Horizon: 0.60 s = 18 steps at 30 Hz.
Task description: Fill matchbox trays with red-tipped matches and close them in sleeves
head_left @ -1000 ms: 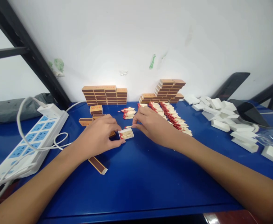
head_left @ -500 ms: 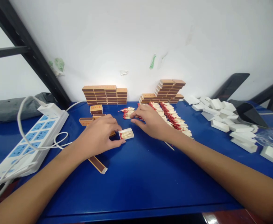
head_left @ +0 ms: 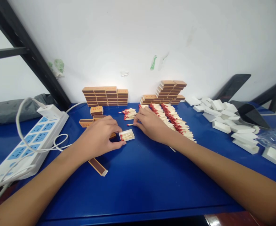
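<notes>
My left hand (head_left: 99,135) is curled around the left end of a small white matchbox tray (head_left: 127,135) that lies on the blue table (head_left: 152,182) and holds several red-tipped matches. My right hand (head_left: 150,125) sits just right of the tray, its fingertips pinched on a single match (head_left: 129,125) whose red head points left. A small heap of loose matches (head_left: 129,113) lies right behind it. A long row of matches (head_left: 173,121) runs along the far side of my right wrist.
Stacked brown matchbox sleeves (head_left: 105,95) and a second stack (head_left: 166,92) stand against the wall. Loose sleeves (head_left: 96,110) lie near my left hand, one (head_left: 98,166) by my forearm. White empty trays (head_left: 227,122) are piled at the right. A power strip (head_left: 31,141) with cables occupies the left.
My right hand went back to the small heap of matches and has come forward again with one match in its fingertips. The left hand has stayed on the tray.
</notes>
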Tool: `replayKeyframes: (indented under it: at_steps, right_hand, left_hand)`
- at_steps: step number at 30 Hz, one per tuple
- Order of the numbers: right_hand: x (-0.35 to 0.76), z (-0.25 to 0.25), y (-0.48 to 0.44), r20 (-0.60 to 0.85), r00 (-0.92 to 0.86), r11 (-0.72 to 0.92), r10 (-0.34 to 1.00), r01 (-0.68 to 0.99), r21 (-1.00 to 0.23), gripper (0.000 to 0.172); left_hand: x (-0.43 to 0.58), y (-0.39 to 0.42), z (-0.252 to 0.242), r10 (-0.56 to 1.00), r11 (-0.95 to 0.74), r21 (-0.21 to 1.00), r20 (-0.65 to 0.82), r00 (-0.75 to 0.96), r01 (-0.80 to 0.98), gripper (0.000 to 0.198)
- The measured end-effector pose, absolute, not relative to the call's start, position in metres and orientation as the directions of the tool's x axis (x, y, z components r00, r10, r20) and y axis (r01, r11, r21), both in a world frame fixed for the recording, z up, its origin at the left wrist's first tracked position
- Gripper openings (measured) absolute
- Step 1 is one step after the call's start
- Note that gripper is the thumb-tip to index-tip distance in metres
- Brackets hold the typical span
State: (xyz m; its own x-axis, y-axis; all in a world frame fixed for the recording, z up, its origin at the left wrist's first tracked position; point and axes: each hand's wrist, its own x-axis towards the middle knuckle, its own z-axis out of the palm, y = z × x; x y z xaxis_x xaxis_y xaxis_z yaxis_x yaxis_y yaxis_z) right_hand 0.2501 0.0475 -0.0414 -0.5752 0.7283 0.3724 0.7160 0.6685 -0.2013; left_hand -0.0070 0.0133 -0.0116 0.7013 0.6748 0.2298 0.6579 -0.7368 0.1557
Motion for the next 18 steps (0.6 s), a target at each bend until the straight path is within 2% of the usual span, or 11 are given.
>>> replayKeyframes:
  at_steps: [9, 14, 16, 18]
  right_hand:
    - [0.231, -0.033, 0.014, 0.4, -0.673, 0.769, 0.622, 0.623, -0.146, 0.022]
    - [0.233, -0.041, 0.027, 0.5, -0.589, 0.768, 0.635, 0.554, -0.322, 0.015]
    - [0.239, -0.044, 0.038, 0.522, -0.537, 0.738, 0.663, 0.583, -0.339, 0.015]
    - [0.243, -0.048, 0.047, 0.505, -0.52, 0.707, 0.688, 0.638, -0.305, 0.02]
  left_hand:
    - [-0.007, 0.014, -0.013, 0.685, -0.725, 0.156, 0.258, 0.681, 0.671, 0.024]
    - [-0.007, 0.014, -0.012, 0.689, -0.723, 0.169, 0.238, 0.684, 0.67, 0.026]
    - [-0.007, 0.014, -0.012, 0.69, -0.723, 0.17, 0.232, 0.686, 0.669, 0.026]
    - [-0.007, 0.013, -0.012, 0.694, -0.719, 0.171, 0.229, 0.682, 0.674, 0.026]
